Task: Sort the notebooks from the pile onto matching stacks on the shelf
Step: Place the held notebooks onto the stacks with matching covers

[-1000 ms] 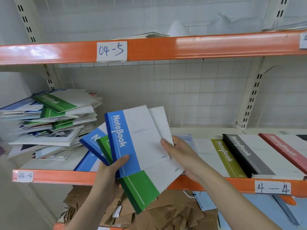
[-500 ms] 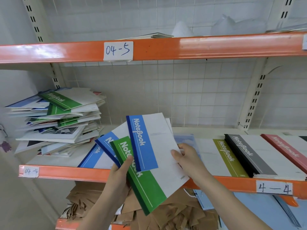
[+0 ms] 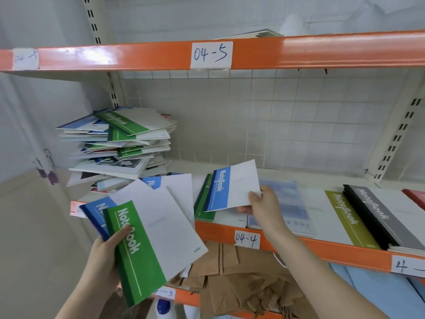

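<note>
We see a blue-banded white notebook (image 3: 232, 187) held tilted above a green-spined notebook (image 3: 204, 201) lying flat on the orange-edged shelf (image 3: 322, 249). Our right hand (image 3: 264, 203) pinches its right edge. Our left hand (image 3: 103, 254) grips a fanned bunch: a green-banded white notebook (image 3: 147, 245) on top, a blue-banded one (image 3: 96, 212) behind it. At the shelf's left stands the untidy pile of mixed notebooks (image 3: 117, 143). To the right lie flat stacks: olive-banded (image 3: 347, 217), black-and-grey (image 3: 377, 212), and a red one (image 3: 416, 196) at the frame edge.

Green-banded notebook (image 3: 142, 247), blue-banded notebook (image 3: 232, 186), olive-banded stack (image 3: 349, 219), black-and-grey stack (image 3: 377, 215), orange shelf rail (image 3: 322, 247).
</note>
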Demonstrator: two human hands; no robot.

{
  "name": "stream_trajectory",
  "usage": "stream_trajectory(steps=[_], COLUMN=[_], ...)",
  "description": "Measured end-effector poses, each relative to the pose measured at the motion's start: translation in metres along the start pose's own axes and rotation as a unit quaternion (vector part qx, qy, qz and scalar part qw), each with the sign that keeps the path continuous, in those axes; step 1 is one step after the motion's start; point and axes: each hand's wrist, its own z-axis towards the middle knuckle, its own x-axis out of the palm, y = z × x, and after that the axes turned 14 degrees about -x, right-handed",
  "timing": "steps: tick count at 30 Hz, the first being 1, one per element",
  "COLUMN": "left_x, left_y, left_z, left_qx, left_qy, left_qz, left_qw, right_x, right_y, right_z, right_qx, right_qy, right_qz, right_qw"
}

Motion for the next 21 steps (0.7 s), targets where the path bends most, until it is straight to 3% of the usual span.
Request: stream_trajectory(steps=[6,9,14,17,21], left_x=[-0.037,-0.057,-0.083,-0.090,-0.095], left_y=[0.002,0.000,-0.003,-0.007,-0.010], left_z=[-0.002,-0.002,-0.003,-0.004,-0.007], left_qx=[-0.025,-0.031,-0.023,-0.017,-0.019], left_qy=[-0.018,-0.018,-0.031,-0.040,-0.038], left_qz=[0.005,-0.006,-0.028,-0.041,-0.046], left_qw=[1.000,0.999,0.999,0.998,0.998], right_x=[0.064,0.084,0.104,0.109,0.117], right_y=[0.010,0.014,0.016,0.016,0.019], right_z=[0.004,0.003,0.004,0.003,0.004], right_qx=[0.027,0.000,-0.001,-0.029,-0.070], right_qy=[0.082,0.127,0.188,0.250,0.288], right_qz=[0.018,0.005,-0.109,-0.228,-0.285], right_qw=[0.996,0.992,0.976,0.941,0.912])
